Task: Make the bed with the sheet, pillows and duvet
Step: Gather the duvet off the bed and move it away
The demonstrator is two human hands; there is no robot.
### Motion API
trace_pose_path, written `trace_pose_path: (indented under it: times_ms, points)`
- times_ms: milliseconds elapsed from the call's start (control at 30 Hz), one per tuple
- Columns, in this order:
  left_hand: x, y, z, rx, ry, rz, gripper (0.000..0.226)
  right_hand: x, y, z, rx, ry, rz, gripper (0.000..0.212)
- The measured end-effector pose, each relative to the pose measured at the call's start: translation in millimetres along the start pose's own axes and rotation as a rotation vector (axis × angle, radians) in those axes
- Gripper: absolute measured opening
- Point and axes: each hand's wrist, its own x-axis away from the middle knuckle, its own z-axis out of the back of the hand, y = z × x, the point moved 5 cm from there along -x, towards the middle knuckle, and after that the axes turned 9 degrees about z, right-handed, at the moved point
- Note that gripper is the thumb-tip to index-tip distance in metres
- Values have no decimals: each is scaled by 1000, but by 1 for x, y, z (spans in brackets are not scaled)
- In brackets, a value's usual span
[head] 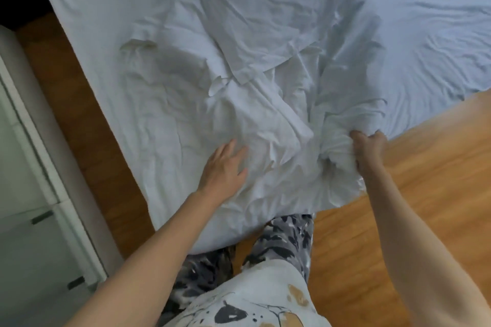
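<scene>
The person's left hand (224,167) lies flat in the lower middle of the frame, fingers straight and spread, palm pressing on the crumpled white cotton duvet (212,74). The right hand (368,148), right of centre, is clenched into a fist around a bunched corner of that same duvet, the arm stretched out straight from the lower right. The duvet sprawls in wrinkled folds over the pale blue fitted sheet (438,21), which shows bare in the upper right. Warm brown wooden floorboards (411,207) run along both sides; patterned grey trousers (281,241) stand at the bed's corner.
</scene>
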Motion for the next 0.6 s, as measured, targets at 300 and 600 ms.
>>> trace_pose_path:
  times_ms: [300,600]
  points:
    - [102,-106,70,121,20,99,55,158,-141,-49,39,-114,238,42]
    - [94,-92,160,568,227,45,54,301,-183,-109,317,-484,534,20]
